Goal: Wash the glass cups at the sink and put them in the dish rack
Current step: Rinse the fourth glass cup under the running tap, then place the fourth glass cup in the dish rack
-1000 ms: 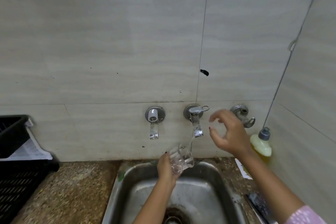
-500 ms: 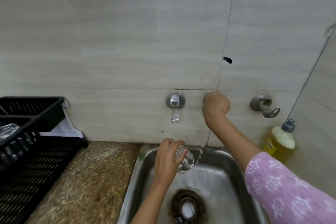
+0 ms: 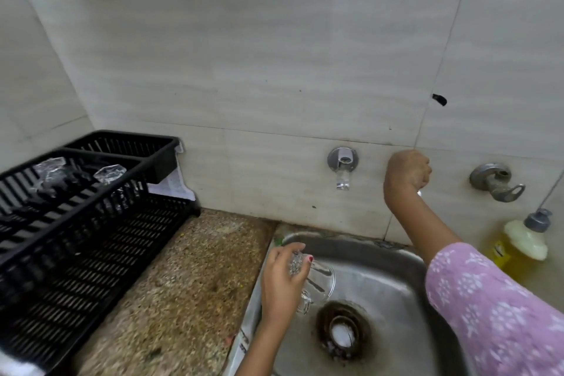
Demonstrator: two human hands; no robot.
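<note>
Since half a second ago the left hand [image 3: 279, 284] has carried the glass cup [image 3: 319, 279] nearer the sink's left rim, and the view has swung left, so more of the dish rack shows. The right hand [image 3: 407, 171] has stayed on the tap.

The left fingers [image 3: 282, 250] curl round the base of the glass cup, one red-painted nail lying on the glass. The cup lies on its side over the steel sink [image 3: 381, 249], mouth to the right, above and left of the drain [image 3: 341, 333]. The right fingers [image 3: 422, 177] are closed in a fist over the middle tap [image 3: 420, 192], which is hidden but for a sliver of metal below the fist. A pink flowered sleeve [image 3: 488, 314] covers that arm.

Left of the fist is another wall tap [image 3: 341, 165]; right of it is a dull metal fitting [image 3: 494, 181]. A yellow soap bottle [image 3: 525, 241] stands by the wall at far right; its label print is too blurred to read.

On the speckled stone desk [image 3: 183, 284] left of the sink stands the black dish rack [image 3: 76, 223], with two washed glass cups [image 3: 50, 168] [image 3: 110, 172] in its upper tier. A printed paper [image 3: 174, 185] sits between rack and wall; its writing is unreadable.
</note>
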